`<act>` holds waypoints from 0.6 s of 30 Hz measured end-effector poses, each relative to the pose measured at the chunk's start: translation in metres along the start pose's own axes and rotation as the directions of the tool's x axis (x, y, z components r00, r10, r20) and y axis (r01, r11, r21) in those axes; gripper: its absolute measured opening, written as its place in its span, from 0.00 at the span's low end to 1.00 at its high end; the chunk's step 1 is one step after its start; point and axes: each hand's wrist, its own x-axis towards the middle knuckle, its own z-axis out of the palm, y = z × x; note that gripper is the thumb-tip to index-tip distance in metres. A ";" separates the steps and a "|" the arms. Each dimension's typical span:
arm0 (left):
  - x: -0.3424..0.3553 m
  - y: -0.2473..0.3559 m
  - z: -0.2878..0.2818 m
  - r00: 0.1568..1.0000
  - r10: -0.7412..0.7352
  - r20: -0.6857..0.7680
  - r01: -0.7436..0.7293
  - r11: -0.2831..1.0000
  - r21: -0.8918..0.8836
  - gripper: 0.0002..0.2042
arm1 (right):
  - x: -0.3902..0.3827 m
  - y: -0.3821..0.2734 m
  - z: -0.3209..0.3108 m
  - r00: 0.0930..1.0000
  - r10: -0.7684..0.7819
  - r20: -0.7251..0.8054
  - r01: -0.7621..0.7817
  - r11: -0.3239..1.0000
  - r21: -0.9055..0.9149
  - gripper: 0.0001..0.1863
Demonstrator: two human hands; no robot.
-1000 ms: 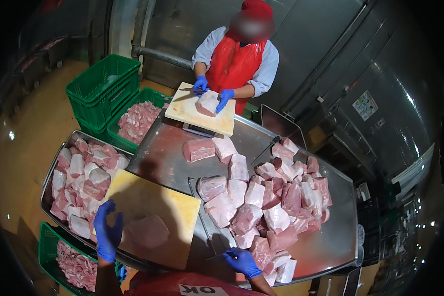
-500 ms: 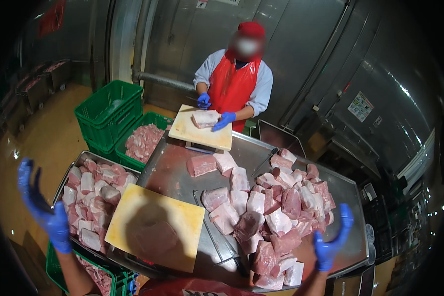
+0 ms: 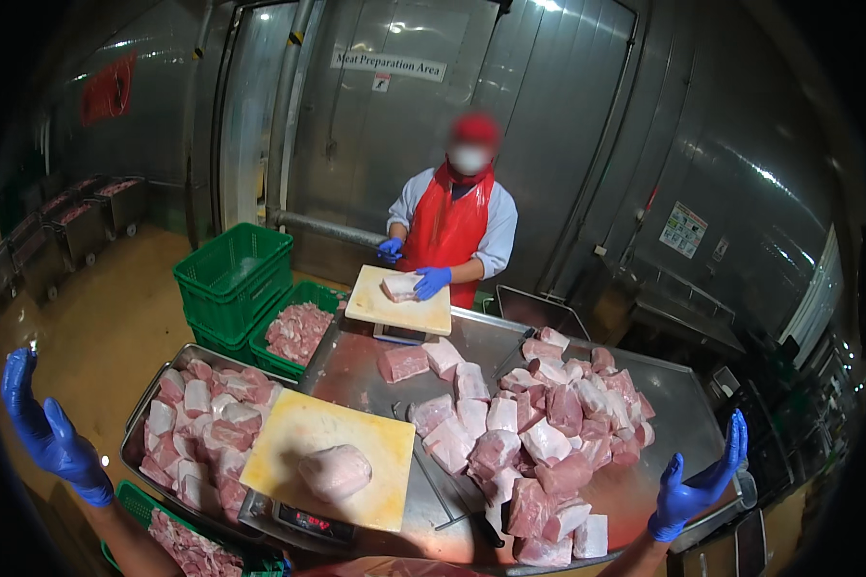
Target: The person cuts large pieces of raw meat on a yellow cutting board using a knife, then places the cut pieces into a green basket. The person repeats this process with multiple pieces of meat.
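Observation:
My left hand (image 3: 56, 428), in a blue glove, is raised at the left with its fingers spread and nothing in it. Over the table's right side, my gloved right hand (image 3: 700, 479) is likewise open and holds nothing. Between them a pale pink block of meat (image 3: 335, 472) rests on a yellowed cutting board (image 3: 289, 423), which sits over a scale with a lit red display (image 3: 314, 520). Right of the board lie a long thin metal tool (image 3: 419, 462) and a dark-handled knife (image 3: 492, 532). A large pile of meat blocks (image 3: 565, 412) covers the middle of the steel table (image 3: 678, 385).
A metal tub (image 3: 135, 423) full of meat pieces stands left of the board. Green crates (image 3: 231, 279) are stacked behind it; another crate (image 3: 130, 500) with trimmings is below. Across the table, a co-worker in a red apron (image 3: 449, 226) handles meat on a second board (image 3: 375, 306).
The view has tilted up, so the table sits lower. Both my hands have spread further apart. My head's shadow has left the board, showing the meat block brightly.

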 end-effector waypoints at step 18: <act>-0.247 0.131 0.113 0.419 -0.642 0.642 0.794 0.602 0.084 0.17 | -0.251 -0.083 0.101 0.582 0.191 0.791 -0.553 0.805 0.213 0.30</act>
